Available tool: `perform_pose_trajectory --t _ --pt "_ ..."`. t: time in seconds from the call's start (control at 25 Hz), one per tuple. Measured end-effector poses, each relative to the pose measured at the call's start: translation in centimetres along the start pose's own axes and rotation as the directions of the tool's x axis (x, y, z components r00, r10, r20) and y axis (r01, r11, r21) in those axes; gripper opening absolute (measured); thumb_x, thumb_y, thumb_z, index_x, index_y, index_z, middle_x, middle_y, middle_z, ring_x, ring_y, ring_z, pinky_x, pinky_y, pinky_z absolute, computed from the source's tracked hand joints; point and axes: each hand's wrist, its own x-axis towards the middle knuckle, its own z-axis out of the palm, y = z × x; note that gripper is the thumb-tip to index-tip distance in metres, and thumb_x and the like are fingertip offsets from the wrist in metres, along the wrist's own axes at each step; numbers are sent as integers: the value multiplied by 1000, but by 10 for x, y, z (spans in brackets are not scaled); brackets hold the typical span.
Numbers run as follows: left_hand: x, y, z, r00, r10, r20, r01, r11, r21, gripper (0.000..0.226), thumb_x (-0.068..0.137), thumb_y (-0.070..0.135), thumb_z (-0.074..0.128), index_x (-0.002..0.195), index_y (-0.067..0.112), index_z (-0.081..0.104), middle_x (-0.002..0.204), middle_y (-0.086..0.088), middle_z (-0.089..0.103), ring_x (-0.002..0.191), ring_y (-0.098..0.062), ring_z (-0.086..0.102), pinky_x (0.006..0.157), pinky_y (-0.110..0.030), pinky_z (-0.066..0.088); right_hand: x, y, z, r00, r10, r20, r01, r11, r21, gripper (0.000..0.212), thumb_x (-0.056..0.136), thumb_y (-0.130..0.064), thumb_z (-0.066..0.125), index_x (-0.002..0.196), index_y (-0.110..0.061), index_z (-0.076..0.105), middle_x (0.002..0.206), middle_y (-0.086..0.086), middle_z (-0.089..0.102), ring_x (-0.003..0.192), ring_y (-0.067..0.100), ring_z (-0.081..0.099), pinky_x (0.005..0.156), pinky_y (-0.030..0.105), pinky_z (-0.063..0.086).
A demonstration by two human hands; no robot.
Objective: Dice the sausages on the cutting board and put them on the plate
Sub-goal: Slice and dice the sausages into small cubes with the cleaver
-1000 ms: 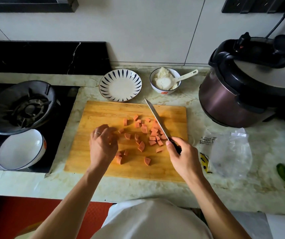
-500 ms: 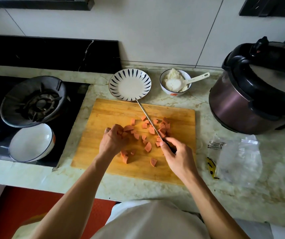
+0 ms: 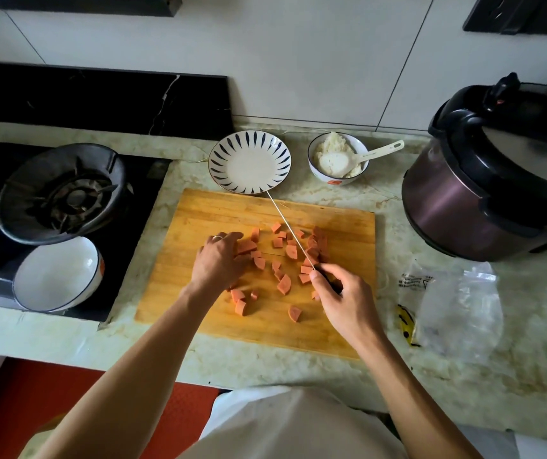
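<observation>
Both hands work: right hand (image 3: 345, 294) grips knife (image 3: 290, 231) among sausage pieces (image 3: 283, 284)

Kitchen counter, colours and patterns.
Pale honey-yellow wooden cutting board (image 3: 338, 233) with lengthwise grain, strewn with salmon-pink sausage dice (image 3: 283, 284). Round white ceramic plate (image 3: 216, 162), rim ringed with dark navy petal-like dashes radiating outward. Small white bowl (image 3: 334, 179) with a thin blue rim and an orange-red mark on its side, holding off-white rice; white spoon (image 3: 371, 155) in it. Cream-and-green veined marble countertop (image 3: 298, 369). Glossy plum-purple pressure cooker (image 3: 457, 200), black lid trim. Black glass hob (image 3: 146, 180); dark grey burner ring (image 3: 17, 200). White empty bowl (image 3: 57, 276), dark blue rim line, orange patch outside. Clear plastic bag (image 3: 461, 306), black print, yellow strip. Red-orange floor mat (image 3: 172, 412).
</observation>
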Motion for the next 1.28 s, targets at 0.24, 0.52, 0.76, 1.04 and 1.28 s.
perform_pose_trajectory --t 0.24,0.52,0.76,1.04,1.28 --pt "8 7 -3 992 -31 -120 22 997 -77 22 87 27 60 106 18 68 96 -4 72 89 -26 64 80 -35 50 6 -11 8 997 31 66 -38 995 95 21 95 -36 59 111 -25 68 69 -8 67 60 5 62 52 20 47" --pt "26 -9 -9 973 -49 -224 47 999 -17 27 91 38 59 112 24 69 102 -4 73 91 -29 67 76 -37 56 36 -41 48 982 104 161 -141 961 238 21 97 -35 57 109 -21 65 66 8 66 50 17 55 44 30 44" --pt "28 -10 5 963 -101 -249 72 990 -122 18 90 33 60 100 21 70 97 -4 70 92 -28 63 71 -36 51 52 -50 73 969 141 202 -181 965 192 28 98 -38 54 119 -21 60 67 5 65 50 15 55 42 27 43" --pt "27 -11 8 956 -112 -271 69 984 -163 16 88 27 60 99 21 70 95 -5 70 91 -27 61 71 -37 53 57 -46 87 980 101 174 -118 989 91 19 99 -35 49 100 -21 62 67 6 65 46 5 54 45 26 42" --pt "28 -11 9 954 -101 -281 53 983 -175 13 89 24 60 94 20 72 90 -6 69 86 -27 60 65 -34 51 68 -42 106 992 28 127 -19 998 -68 21 101 -33 43 92 -19 56 75 3 62 65 20 58 58 34 48"
